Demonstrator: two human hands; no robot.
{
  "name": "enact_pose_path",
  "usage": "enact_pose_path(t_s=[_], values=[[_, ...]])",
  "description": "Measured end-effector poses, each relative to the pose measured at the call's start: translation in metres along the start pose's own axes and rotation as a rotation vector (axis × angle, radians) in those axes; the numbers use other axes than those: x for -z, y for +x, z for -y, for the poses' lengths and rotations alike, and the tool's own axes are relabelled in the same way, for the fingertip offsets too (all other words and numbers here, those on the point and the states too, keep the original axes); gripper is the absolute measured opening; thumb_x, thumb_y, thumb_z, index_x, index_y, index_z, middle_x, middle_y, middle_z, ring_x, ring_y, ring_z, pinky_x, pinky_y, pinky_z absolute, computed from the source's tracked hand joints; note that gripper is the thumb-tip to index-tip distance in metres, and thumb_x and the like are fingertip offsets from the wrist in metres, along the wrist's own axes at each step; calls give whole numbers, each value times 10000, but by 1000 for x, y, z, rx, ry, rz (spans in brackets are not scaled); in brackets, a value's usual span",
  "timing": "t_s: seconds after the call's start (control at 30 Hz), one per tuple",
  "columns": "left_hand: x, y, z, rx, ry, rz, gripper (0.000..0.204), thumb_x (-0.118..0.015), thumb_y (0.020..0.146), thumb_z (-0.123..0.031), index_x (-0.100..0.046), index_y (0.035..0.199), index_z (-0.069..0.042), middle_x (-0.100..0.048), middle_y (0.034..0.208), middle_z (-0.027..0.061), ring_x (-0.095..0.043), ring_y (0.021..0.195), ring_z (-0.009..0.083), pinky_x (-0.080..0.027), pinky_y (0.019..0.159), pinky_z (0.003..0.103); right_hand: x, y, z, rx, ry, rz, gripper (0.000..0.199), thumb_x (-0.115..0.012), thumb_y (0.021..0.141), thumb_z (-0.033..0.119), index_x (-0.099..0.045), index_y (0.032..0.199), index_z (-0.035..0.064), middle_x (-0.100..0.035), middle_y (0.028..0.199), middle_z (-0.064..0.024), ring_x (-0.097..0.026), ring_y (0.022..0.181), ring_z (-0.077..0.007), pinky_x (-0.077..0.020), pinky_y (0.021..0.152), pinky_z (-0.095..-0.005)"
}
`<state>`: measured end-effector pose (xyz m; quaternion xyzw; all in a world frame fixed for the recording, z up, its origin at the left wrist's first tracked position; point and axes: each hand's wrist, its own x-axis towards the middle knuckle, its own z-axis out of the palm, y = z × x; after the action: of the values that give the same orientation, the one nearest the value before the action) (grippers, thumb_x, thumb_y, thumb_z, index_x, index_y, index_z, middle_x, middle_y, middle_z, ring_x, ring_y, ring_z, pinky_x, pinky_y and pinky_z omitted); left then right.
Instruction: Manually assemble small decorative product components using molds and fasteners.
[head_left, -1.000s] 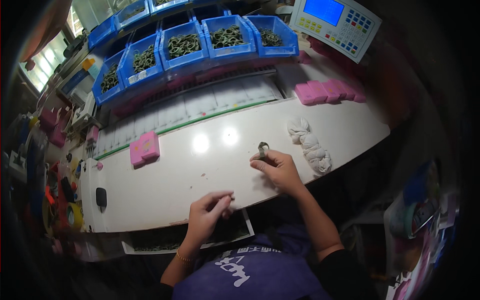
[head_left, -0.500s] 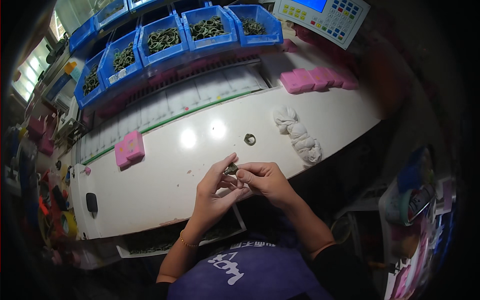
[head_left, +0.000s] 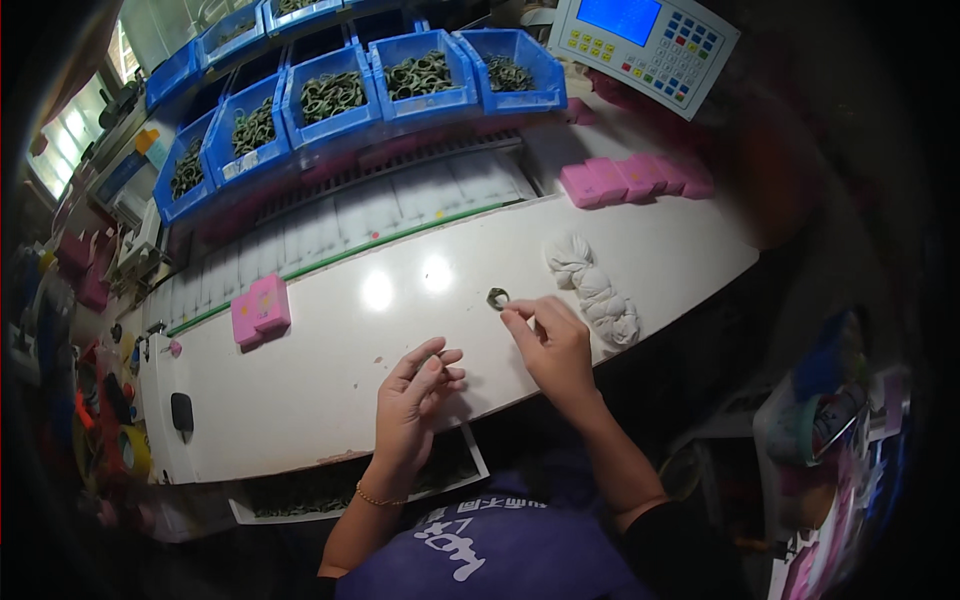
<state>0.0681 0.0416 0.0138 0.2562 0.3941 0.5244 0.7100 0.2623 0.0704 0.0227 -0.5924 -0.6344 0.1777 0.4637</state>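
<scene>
Ring (head_left: 491,298) left of cloth (head_left: 597,293)

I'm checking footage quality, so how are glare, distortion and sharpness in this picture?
Head view: two glare spots on the white tabletop; head view: its near edge bows, corners go black; head view: the dark ring by the right hand is small, its outline fairly clear.

White printed lettering (head_left: 455,552) on the purple apron's (head_left: 555,568) front.

Ring (head_left: 491,298) — dark green, bins (head_left: 428,105) — blue
</scene>
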Motion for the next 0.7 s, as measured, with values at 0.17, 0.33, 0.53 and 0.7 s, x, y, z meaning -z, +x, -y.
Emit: enact_pose_path(t_s=[0.17,0.33,0.53,0.7], values=[[10,-1,0,155,-295,23,243,-600,966,-144,-582,1145,18,-631,1087,133,-625,988,192,-550,898,321,-26,17,-28,216,-301,-19,90,-755,814,109,-703,869,60,-621,983,-88,-548,993,-288,-459,854,-408],[13,-1,-2,230,-421,70,255,-605,978,-176,-607,1138,23,-627,1103,135,-620,985,202,-541,876,332,-30,12,-17,209,-104,24,99,-754,819,110,-704,889,61,-618,1041,-88,-535,1045,-283,-453,888,-387],[-1,-7,-3,214,-368,211,401,-537,1045,-281,-531,1339,-9,-611,1133,60,-585,1014,126,-526,891,307,-24,-23,24,186,281,177,108,-758,825,98,-713,916,63,-631,1051,-79,-527,1041,-266,-448,896,-379],[2,-17,-12,142,-298,102,355,-559,1039,-223,-555,1314,2,-645,956,35,-550,777,71,-464,673,224,-21,-28,37,270,301,161,173,-775,806,52,-714,968,55,-655,1035,-91,-584,992,-266,-484,852,-366]])
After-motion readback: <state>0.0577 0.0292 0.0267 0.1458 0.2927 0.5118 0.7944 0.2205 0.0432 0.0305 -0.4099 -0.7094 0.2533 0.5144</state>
